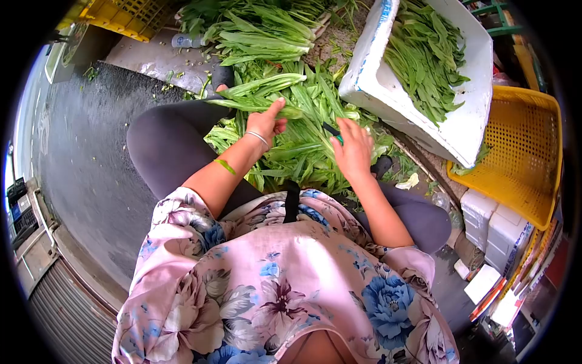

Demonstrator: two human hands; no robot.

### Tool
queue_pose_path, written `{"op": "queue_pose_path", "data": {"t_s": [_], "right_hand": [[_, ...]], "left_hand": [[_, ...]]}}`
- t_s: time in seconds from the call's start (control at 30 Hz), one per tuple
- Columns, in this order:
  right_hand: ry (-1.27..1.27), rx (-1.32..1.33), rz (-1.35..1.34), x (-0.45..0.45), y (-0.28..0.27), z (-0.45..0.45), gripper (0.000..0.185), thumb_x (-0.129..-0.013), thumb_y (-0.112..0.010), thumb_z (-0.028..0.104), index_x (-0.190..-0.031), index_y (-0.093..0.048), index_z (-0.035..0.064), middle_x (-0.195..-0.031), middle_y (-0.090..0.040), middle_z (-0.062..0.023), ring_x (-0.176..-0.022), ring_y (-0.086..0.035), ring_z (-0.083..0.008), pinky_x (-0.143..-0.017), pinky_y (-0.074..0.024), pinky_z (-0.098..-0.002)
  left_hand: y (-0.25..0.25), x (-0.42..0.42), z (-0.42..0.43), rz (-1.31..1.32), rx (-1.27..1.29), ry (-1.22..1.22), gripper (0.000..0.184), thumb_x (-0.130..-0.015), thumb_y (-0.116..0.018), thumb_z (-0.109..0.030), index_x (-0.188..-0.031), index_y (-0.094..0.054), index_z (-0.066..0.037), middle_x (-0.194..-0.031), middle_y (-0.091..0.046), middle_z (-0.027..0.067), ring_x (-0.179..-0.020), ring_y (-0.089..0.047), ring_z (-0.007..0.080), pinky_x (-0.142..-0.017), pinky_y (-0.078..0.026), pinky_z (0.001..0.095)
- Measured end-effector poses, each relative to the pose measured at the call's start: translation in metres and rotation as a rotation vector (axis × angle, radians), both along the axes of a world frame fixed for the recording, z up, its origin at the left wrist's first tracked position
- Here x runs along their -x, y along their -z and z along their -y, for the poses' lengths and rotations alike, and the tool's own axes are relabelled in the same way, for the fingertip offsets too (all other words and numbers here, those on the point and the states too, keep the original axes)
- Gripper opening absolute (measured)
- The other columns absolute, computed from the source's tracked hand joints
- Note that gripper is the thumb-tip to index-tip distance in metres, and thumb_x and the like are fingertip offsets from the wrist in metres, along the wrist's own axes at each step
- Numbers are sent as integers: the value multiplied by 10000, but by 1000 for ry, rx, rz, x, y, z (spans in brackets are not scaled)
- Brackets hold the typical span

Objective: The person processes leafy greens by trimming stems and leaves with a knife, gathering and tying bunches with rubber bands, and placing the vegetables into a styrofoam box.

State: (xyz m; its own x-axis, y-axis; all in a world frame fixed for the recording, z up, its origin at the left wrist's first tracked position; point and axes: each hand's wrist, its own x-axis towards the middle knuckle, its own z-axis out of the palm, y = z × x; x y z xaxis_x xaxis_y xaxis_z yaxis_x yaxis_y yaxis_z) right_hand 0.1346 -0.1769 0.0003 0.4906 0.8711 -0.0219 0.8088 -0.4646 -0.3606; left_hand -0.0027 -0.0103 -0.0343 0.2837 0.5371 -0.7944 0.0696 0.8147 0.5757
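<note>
My left hand [267, 123] is closed around the base of a head of long-leaf lettuce [257, 104], its narrow green leaves pointing left. My right hand [353, 145] is closed on a small knife [330, 129] with a dark blade and a teal handle, mostly hidden by the fingers. The blade lies a short way right of the lettuce base, apart from it. Under both hands spreads a heap of loose lettuce leaves [291, 159] between my knees. Just beyond it lies a pile of whole lettuce heads [267, 36].
A white foam box [376, 103] with green leaves [424, 60] inside stands tilted at the upper right. Beside it is a yellow plastic crate [515, 182]. Another yellow crate [124, 18] and a plastic bottle [187, 41] are at the upper left. Wet pavement [91, 164] extends left.
</note>
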Motion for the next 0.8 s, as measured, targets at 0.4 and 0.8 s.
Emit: {"op": "queue_pose_path", "data": {"t_s": [0.4, 0.8], "right_hand": [[-243, -39, 188, -19, 79, -161, 361, -734, -586, 121, -1094, -557, 132, -1113, -546, -61, -1046, -479, -244, -831, -402, -371], [-274, 22, -184, -37, 58, -155, 286, -758, -595, 74, -1041, -559, 92, -966, -523, -115, -924, -519, -291, -789, -439, -367]], "left_hand": [[-8, 4, -6, -2, 9, -46, 474, -735, -684, -371, -1003, -543, -7, -944, -570, 74, -696, -564, 186, -521, -450, 274], [-24, 3, -7, 68, -25, -51, 392, -754, -633, -320, -980, -521, -19, -989, -551, 69, -711, -562, 179, -537, -441, 282]]}}
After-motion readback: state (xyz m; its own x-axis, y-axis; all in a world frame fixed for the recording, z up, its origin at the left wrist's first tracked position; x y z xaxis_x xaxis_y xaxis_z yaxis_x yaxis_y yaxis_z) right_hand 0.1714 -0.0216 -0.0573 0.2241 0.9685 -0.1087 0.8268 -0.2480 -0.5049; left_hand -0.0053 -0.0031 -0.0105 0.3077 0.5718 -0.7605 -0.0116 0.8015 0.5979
